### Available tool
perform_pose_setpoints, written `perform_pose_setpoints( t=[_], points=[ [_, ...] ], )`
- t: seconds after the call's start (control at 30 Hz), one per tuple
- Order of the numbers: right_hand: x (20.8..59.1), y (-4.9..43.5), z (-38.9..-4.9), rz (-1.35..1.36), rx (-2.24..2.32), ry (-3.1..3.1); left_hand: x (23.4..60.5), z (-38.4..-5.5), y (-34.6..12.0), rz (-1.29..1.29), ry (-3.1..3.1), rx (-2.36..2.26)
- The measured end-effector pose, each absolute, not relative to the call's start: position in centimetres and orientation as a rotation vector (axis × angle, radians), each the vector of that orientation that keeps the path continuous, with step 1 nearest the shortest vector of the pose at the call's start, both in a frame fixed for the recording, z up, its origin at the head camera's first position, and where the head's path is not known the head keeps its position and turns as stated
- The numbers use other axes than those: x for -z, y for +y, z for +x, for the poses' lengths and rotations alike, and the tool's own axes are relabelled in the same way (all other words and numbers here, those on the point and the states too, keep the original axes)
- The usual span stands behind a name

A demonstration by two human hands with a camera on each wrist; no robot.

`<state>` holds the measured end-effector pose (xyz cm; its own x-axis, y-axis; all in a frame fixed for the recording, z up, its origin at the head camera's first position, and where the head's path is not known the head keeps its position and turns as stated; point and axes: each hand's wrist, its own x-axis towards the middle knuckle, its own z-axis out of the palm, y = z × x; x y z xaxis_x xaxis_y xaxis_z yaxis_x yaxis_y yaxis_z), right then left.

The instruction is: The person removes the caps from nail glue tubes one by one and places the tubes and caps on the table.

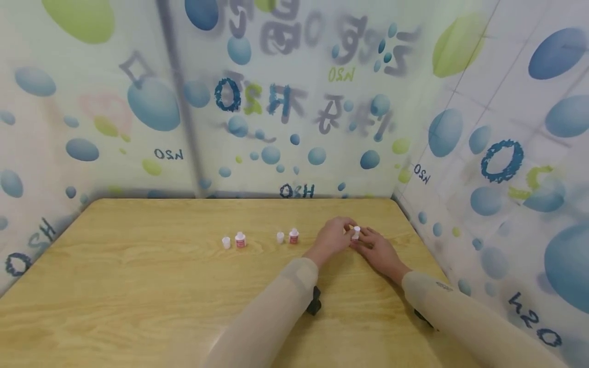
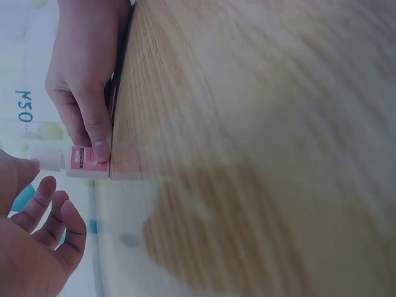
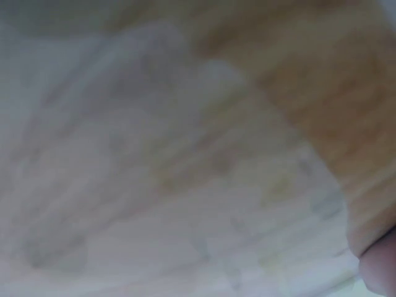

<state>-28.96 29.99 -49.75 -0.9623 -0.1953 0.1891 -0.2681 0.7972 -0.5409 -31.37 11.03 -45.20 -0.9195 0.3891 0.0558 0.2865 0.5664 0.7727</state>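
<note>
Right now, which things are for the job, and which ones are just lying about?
For the job:
held bottle, gripped by the right hand
white top, pinched by the left hand

Just standing about, untouched (maybe the same set, as the bottles look alike):
leftmost bottle, with a small white cap beside it
middle bottle, with another white cap beside it
</note>
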Motion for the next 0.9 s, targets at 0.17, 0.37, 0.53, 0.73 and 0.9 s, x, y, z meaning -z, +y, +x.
perform_pose_setpoints(
  t=[0.17,0.37,0.53,0.73,0.9],
  points=[
    [50.2,30.2,-28.7,0.384,-0.896,-2.855,45.5,-31.2,11.0,0.62,2.703,-1.269],
    [49.8,30.2,-28.9,0.376,-0.891,-2.857,45.2,-30.9,11.1,0.677,2.722,-1.266],
    [49.8,30.5,-29.1,0.371,-0.872,-2.855,45.3,-31.0,11.5,0.598,2.7,-1.329],
    [50.5,30.4,-28.5,0.368,-0.877,-2.875,46.5,-31.1,12.0,0.525,2.695,-1.357],
    [50.0,30.3,-28.9,0.334,-0.899,-2.89,46.3,-31.0,12.3,0.659,2.689,-1.341]
  ],
)
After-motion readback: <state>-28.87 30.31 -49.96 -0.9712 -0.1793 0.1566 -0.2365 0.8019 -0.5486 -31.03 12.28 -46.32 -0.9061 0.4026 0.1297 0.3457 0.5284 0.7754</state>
